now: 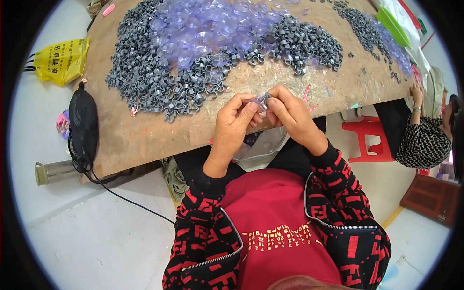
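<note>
My left hand (233,126) and my right hand (293,116) meet over the near edge of a worn brown table (145,135). Between their fingertips they pinch one small piece (263,100), a clear bluish suction cup with a grey clip on it. Just beyond the hands lies a wide heap of grey plastic clips (145,72), and on top of that heap sits a pile of clear violet suction cups (203,29). A second, smaller heap of clips (372,34) lies at the far right of the table.
A black mesh bag (83,125) with a cord hangs off the table's left edge, above a metal flask (53,172). A yellow plastic bag (60,60) lies on the floor at left. At right another person (425,140) sits beside a red stool (368,137). A green tray (392,24) sits far right.
</note>
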The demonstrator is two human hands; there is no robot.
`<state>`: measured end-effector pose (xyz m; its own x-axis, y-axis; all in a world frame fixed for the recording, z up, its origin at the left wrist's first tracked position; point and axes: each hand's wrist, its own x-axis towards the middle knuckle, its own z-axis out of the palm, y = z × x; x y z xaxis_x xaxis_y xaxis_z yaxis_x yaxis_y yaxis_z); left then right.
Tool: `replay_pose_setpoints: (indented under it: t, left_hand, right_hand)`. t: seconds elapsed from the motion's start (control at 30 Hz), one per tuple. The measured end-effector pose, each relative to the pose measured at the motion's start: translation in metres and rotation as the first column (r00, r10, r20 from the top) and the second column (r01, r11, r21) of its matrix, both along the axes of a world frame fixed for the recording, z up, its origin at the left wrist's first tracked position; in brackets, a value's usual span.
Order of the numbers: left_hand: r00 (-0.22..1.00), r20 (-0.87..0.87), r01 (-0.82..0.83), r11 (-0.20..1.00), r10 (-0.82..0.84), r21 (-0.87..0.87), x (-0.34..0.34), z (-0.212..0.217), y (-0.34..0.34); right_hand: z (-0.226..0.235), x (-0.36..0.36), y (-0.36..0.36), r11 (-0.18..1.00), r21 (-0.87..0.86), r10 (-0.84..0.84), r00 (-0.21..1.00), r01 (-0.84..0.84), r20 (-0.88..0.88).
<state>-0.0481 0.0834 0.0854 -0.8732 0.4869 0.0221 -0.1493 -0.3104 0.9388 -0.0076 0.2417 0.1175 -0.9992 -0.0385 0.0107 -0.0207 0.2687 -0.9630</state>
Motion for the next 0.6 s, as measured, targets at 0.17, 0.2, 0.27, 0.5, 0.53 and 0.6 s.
replay_pose_setpoints:
  t: [0.17, 0.2, 0.27, 0.5, 0.53, 0.6]
  left_hand:
    - [0.979, -0.189, -0.108, 0.983, 0.080, -0.147, 0.000, 0.001, -0.003]
    - [0.956, -0.279, -0.149, 0.967, 0.088, -0.207, 0.000, 0.003, -0.005]
    - [0.951, -0.301, -0.145, 0.967, 0.077, -0.211, 0.000, 0.003, -0.006]
    - [0.998, -0.054, 0.017, 0.984, -0.027, -0.176, 0.003, 0.003, -0.010]
    - [0.998, -0.051, 0.021, 0.984, -0.030, -0.176, 0.000, 0.004, -0.010]
    - [0.959, 0.203, 0.222, 0.970, -0.200, -0.095, -0.006, 0.008, -0.011]
  right_hand:
    - [0.003, -0.002, 0.000, 0.985, 0.169, -0.005, 0.999, 0.013, -0.049]
    - [0.003, -0.002, 0.000, 0.976, 0.218, 0.004, 0.996, 0.016, -0.091]
    - [0.002, -0.004, 0.000, 0.963, 0.268, 0.012, 0.991, 0.025, -0.134]
    - [-0.003, -0.014, 0.012, 0.771, 0.633, 0.283, 0.849, 0.076, -0.446]
    - [-0.002, -0.017, 0.018, 0.719, 0.693, 0.406, 0.783, 0.045, -0.472]
    - [-0.001, -0.023, 0.029, 0.668, 0.741, 0.482, 0.720, 0.066, -0.499]
